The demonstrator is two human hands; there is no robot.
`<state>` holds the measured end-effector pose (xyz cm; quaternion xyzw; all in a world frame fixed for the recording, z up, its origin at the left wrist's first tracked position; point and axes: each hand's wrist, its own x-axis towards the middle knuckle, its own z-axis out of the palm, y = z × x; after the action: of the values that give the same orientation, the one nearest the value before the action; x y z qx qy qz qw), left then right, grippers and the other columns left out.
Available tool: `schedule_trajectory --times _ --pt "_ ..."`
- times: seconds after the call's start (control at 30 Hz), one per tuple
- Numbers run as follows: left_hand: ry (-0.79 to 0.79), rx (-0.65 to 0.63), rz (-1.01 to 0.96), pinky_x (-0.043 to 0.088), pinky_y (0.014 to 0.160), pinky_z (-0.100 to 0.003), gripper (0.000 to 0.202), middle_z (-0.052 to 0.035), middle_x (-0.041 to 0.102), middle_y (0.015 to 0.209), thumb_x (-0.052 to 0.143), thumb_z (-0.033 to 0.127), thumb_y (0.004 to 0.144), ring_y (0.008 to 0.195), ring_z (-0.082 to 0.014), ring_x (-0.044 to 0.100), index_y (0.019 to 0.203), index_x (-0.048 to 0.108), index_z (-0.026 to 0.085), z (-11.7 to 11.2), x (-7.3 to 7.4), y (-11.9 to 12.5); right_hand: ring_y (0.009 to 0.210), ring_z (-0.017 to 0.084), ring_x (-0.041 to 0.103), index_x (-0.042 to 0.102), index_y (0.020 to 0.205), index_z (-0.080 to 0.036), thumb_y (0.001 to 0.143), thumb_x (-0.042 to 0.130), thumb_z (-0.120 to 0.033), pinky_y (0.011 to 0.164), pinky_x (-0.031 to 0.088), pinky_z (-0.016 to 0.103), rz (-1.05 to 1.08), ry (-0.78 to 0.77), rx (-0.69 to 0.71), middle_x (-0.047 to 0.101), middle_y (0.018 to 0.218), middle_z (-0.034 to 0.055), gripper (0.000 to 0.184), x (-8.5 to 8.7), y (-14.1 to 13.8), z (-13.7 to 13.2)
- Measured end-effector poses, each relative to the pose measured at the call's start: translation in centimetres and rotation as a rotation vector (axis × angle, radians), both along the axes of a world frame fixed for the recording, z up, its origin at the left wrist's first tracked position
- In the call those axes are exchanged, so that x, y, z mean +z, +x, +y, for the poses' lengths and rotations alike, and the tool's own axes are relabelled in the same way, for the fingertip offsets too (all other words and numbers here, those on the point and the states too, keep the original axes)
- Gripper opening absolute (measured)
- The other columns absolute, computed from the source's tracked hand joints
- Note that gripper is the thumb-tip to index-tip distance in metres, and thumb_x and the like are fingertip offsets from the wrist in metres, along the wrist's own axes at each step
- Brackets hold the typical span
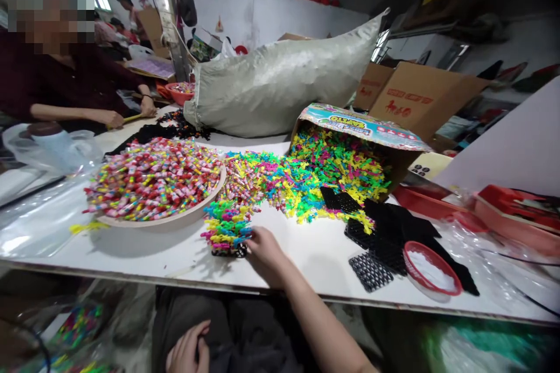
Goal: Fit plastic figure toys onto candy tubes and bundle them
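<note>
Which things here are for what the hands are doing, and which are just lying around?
Seem part of the job:
- right hand, at the cluster of colourful plastic figures on a black grid
- loose plastic figures
- spare black grid

Probably just lying about:
- bulging sack
- brown cardboard carton
- hanging dark bag

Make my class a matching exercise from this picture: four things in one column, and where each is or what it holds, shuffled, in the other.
Column one
1. right hand
2. left hand
3. large sack
4. small red bowl

Column two
A. holds white contents
B. by the lap, below the table edge
C. at the multicoloured stack's side
D. lying behind the heaps

Pairs: 1-C, 2-B, 3-D, 4-A.
</note>
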<state>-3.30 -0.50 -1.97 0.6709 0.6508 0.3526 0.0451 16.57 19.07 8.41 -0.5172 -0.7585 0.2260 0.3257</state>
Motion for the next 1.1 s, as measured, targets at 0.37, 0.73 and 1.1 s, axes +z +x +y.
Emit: schedule_trajectory --times 0.37,0.73,1.1 --pt "-0.046 0.076 -0.057 0.048 0.069 -0.031 0.024 -0.0044 0.07 0.086 0.042 0.026 0.078 0.08 -0.0191 0.065 0.091 0.061 0.021 -0.6 1.4 1.2 0.091 0.021 0.051 0.058 0.1 -0.013 0.08 0.044 -0.014 0.079 0.039 0.031 -0.267 0.168 -0.318 0.059 0.094 0.0103 0.025 -1.4 8.1 1.7" --pt "-0.087 0.1 -0.078 0.047 0.071 -0.033 0.026 -0.0049 0.07 0.087 0.041 0.029 0.076 0.081 -0.0205 0.064 0.089 0.062 0.022 -0.6 1.1 1.2 0.077 0.019 0.052 0.059 0.078 -0.018 0.076 0.05 -0.022 0.072 0.033 0.029 -0.276 0.106 -0.417 0.06 0.076 0.0049 0.01 -0.8 9.2 2.1" --pt "-0.154 0.101 -0.073 0.044 0.074 -0.032 0.024 -0.0027 0.068 0.088 0.041 0.024 0.078 0.083 -0.0184 0.062 0.092 0.06 0.022 -0.5 2.2 2.0 0.074 0.024 0.055 0.057 0.084 -0.015 0.072 0.048 -0.04 0.077 0.033 0.036 -0.219 -0.136 -0.704 0.062 0.071 0.0081 0.029 -1.3 16.6 3.6"
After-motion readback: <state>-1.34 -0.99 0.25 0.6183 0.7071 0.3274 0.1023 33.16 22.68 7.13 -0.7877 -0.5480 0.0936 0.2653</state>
